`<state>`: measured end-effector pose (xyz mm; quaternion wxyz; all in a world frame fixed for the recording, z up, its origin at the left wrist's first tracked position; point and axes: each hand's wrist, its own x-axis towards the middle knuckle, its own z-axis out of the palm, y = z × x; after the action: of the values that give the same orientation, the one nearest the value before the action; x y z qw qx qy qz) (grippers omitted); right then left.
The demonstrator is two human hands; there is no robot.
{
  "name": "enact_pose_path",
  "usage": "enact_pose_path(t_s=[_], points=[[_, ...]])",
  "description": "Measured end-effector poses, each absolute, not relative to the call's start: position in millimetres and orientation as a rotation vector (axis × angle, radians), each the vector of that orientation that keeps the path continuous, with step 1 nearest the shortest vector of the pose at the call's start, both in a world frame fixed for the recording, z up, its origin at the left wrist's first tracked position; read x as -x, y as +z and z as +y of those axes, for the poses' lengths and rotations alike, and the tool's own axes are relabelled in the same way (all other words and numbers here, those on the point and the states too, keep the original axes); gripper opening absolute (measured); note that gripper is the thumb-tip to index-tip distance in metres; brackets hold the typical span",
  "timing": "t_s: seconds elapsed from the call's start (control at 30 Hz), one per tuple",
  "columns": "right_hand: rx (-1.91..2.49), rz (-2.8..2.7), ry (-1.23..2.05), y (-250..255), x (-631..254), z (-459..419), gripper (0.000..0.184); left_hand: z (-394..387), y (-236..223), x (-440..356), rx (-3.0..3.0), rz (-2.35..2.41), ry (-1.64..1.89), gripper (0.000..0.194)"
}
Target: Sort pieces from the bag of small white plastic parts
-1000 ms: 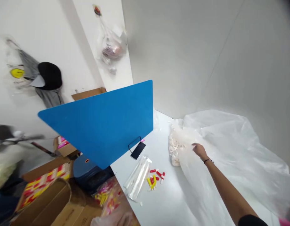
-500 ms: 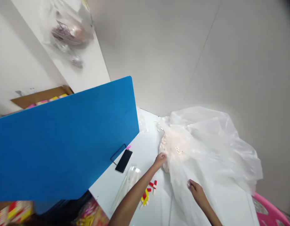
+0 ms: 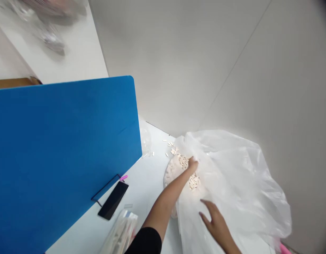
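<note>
My left hand (image 3: 192, 164) reaches in at the mouth of a clear plastic bag (image 3: 239, 176), its fingers bunched on a heap of small cream-white pieces (image 3: 182, 164). Whether those fingers grip anything, I cannot tell. My right hand (image 3: 216, 224) rests lower on the outside of the plastic film, fingers spread and holding nothing. The heap lies on the white table (image 3: 136, 183), partly under the bag. A few loose pieces (image 3: 170, 148) are scattered just beyond it.
A blue divider panel (image 3: 65, 158) stands along the table's left side. A black smartphone (image 3: 113, 200) lies at its foot, next to a clear plastic packet (image 3: 120, 229). Grey-white walls close the far side. A pink basket rim (image 3: 284, 249) shows at bottom right.
The view has swung, taking the red and yellow pieces out of sight. My left hand has moved from the heap's edge onto it, and the bag is pulled back, showing more pieces.
</note>
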<state>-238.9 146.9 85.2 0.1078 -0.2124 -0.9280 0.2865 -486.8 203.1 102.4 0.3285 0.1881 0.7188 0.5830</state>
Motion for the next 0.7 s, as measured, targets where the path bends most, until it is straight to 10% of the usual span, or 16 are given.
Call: enact_pose_path(t_s=[0.4,0.7], points=[[1.122,-2.416,0.564,91.4,280.2,327.4,0.097,223.8,98.2,458.8,-1.159,2.064,1.259,0.023],[0.961,-2.715,0.747,71.9,321.8,301.3,0.037,176.2,24.1,563.2,-0.4,2.645,0.766,0.064]])
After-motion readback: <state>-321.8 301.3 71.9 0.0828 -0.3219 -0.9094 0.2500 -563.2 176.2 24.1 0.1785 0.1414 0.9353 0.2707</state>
